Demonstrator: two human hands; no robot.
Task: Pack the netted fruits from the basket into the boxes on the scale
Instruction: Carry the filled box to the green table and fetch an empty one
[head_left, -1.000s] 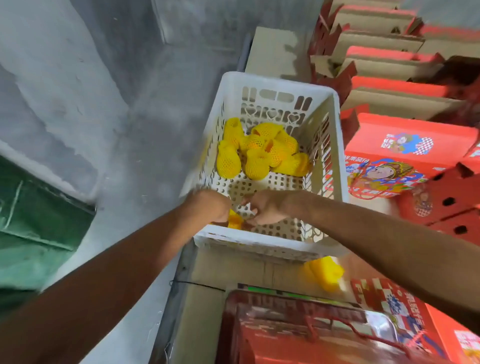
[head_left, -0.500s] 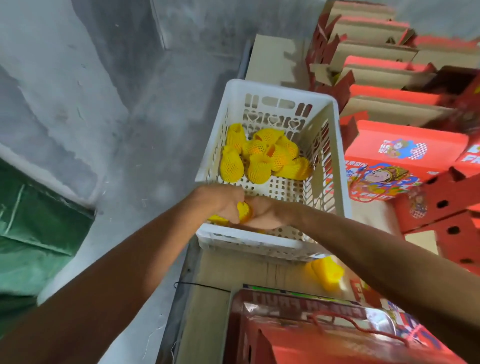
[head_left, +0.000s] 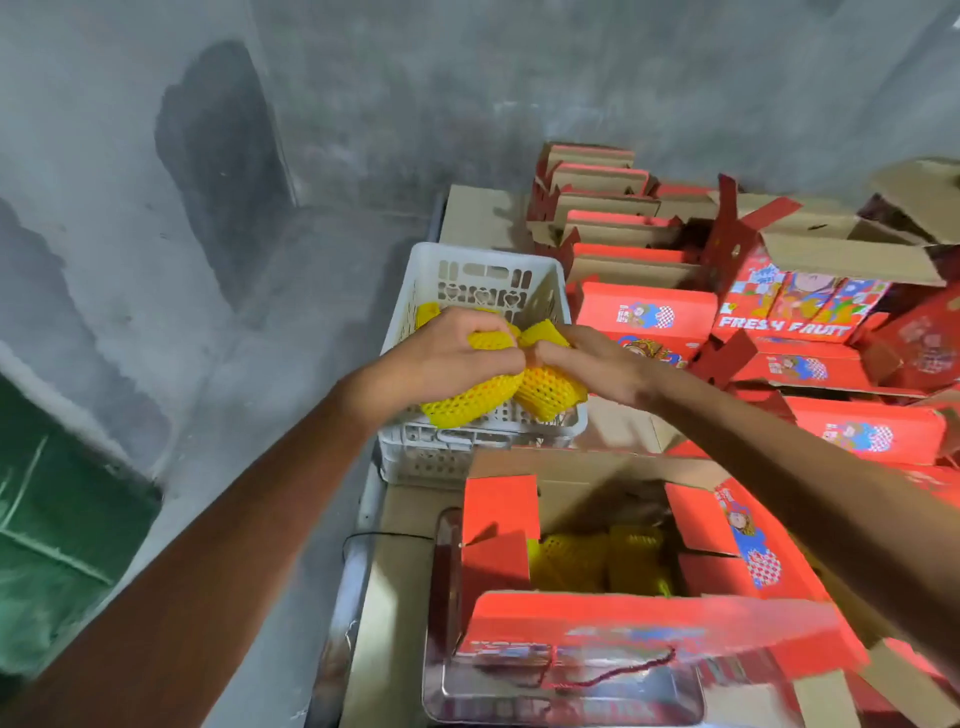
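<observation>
Yellow foam netting bunches in both fists: left hand (head_left: 447, 358) curls round one netted fruit (head_left: 470, 397), right hand (head_left: 589, 364) grips a second netted fruit (head_left: 548, 389), knuckles touching. Both arms reach forward, hands held above the near end of the white basket (head_left: 483, 275). Open red box (head_left: 644, 618) sits on the scale (head_left: 447, 670) nearer the person, with more netted fruit inside.
</observation>
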